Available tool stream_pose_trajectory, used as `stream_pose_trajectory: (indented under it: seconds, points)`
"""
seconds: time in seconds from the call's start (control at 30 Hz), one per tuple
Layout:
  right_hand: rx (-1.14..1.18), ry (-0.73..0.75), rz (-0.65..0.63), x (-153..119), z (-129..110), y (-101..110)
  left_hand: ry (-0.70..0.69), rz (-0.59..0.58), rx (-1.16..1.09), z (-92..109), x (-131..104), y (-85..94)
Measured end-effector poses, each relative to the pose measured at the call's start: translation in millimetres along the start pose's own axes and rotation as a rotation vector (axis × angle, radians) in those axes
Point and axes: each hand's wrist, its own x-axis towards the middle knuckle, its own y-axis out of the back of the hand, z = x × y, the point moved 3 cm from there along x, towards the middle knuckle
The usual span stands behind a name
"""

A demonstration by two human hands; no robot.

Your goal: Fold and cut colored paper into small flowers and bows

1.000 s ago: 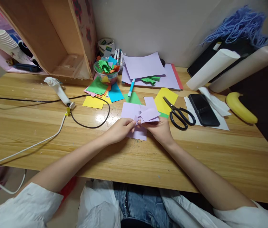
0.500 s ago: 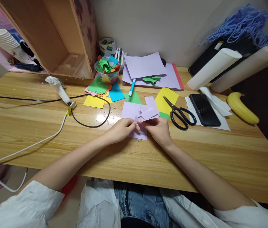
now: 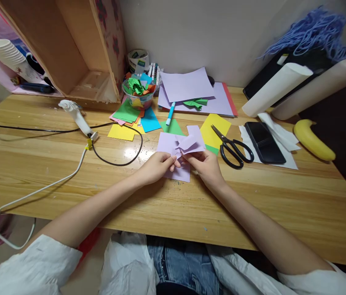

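A cut and folded piece of purple paper point(image 3: 188, 143) is pinched between my two hands, above the table. My left hand point(image 3: 159, 167) grips its near left end between thumb and fingers. On the other side, my right hand point(image 3: 206, 164) holds the near right part, thumb on top. Beneath the hands lies a flat purple sheet point(image 3: 177, 174), partly hidden by the piece held over it. Black-handled scissors point(image 3: 233, 148) rest to the right, partly over a yellow paper point(image 3: 214, 126). A blue marker point(image 3: 170, 114) lies just beyond.
A bowl of paper scraps point(image 3: 139, 92) stands behind, near coloured sheets point(image 3: 127, 110). A white glue gun point(image 3: 76, 116) with its cord stands left. To the right are a phone point(image 3: 264, 141), a banana point(image 3: 313, 139) and paper rolls point(image 3: 277, 89). An open wooden box point(image 3: 77, 49) stands at back left.
The held purple piece has tilted and its folded flap now lies at a different angle. My right hand has shifted slightly, while the left stays nearly in place.
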Motion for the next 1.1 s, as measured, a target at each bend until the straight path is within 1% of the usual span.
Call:
stream_pose_trajectory:
  seconds: [0.2,0.33,0.47,0.53,0.63,0.7,0.83,1.0,1.1]
  points:
    - [-0.028,-0.038,0.058,-0.3,0.8,1.3,-0.004,-0.056,-0.119,-3.1,1.6,-2.9]
    - [-0.008,-0.033,0.052,-1.4,-0.5,0.0,-0.017,-0.103,-0.154,0.4,-0.1,-3.3]
    - [-0.027,-0.019,0.077,-1.5,-0.7,1.2,0.010,-0.133,-0.188,0.3,0.2,-3.1]
    - [-0.047,-0.009,0.046,-1.1,-0.2,1.4,0.024,-0.127,-0.219,-1.8,1.4,-2.8]
    - [-0.071,0.006,-0.057,-0.8,0.0,-0.4,0.036,-0.132,-0.283,-4.2,2.9,-2.8]
    - [-0.077,0.005,-0.087,-1.0,-0.6,-1.4,0.040,-0.142,-0.312,-4.2,3.1,-3.0]
    - [-0.106,0.008,-0.073,-1.9,-2.9,-2.4,0.054,-0.153,-0.318,-3.6,2.8,-2.5]
    - [-0.114,0.059,-0.074,-3.5,-2.9,-4.0,0.056,-0.176,-0.352,-5.4,3.7,-2.7]
    - [-0.131,0.074,-0.065,-4.6,-1.4,-4.3,0.053,-0.173,-0.330,-6.5,4.6,-2.1]
